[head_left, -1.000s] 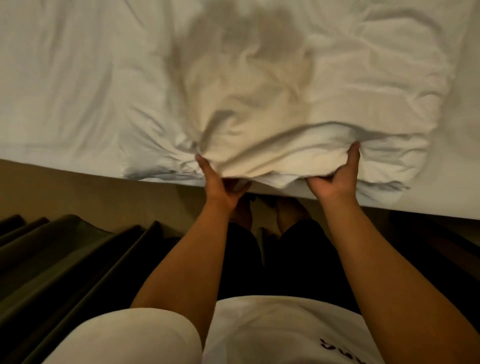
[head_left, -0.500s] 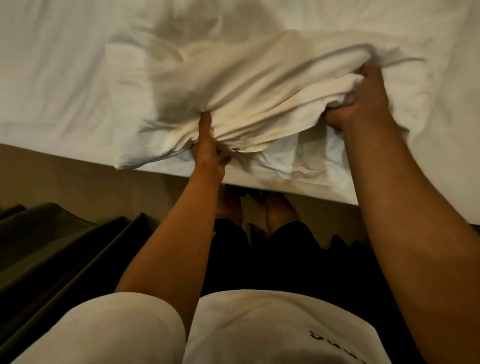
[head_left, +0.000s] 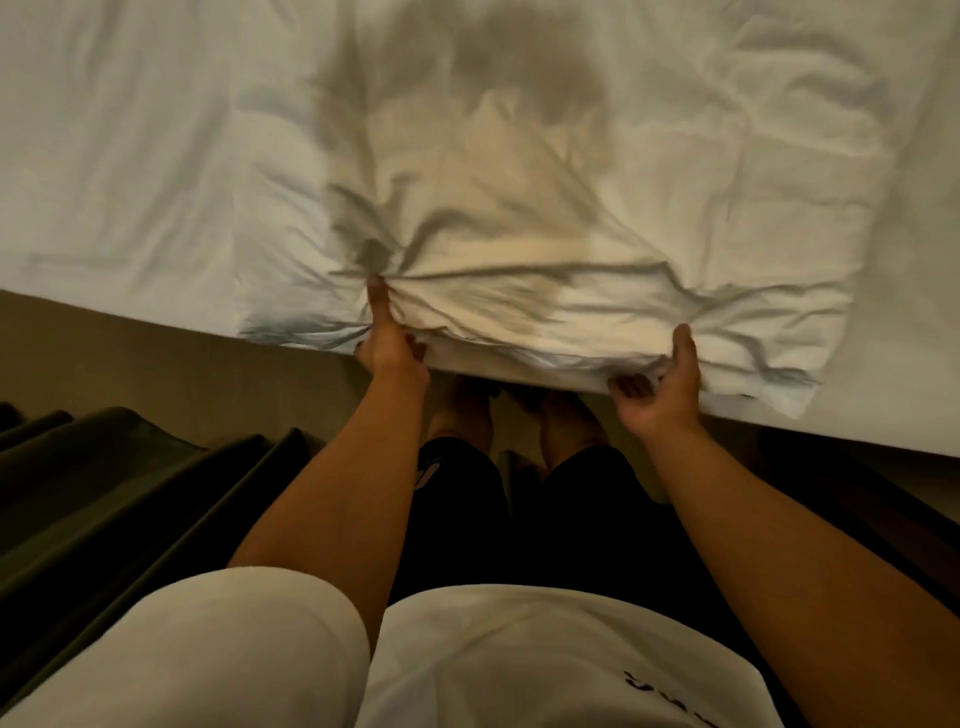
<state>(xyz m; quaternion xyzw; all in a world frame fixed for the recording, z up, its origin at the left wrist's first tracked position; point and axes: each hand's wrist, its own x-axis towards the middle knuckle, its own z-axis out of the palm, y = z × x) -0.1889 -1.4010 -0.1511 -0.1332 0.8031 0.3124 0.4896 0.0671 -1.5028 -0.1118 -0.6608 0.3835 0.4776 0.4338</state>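
**A:** Where is the pillow (head_left: 545, 234)?

**B:** It lies on the white bed (head_left: 119, 156), about mid-scene. Its long near side runs along the bed's near edge, and the cover is heavily creased.

**A:** And the left grip (head_left: 388, 347)?

**B:** It is clamped on the pillow's near edge, toward the left end. The thumb (head_left: 376, 299) lies on top, with the cloth bunched into folds around it. The fingers are curled underneath.

**A:** The right grip (head_left: 658, 387)?

**B:** It is clamped on the same near edge, further right. The thumb is hooked up over the fabric and the fingers are curled below it.

**A:** Anything else close by?

**B:** There are bare feet (head_left: 467, 415) on the floor, just under the pillow's edge and between the two forearms. Dark folds of cloth (head_left: 104, 493) lie at the near left.
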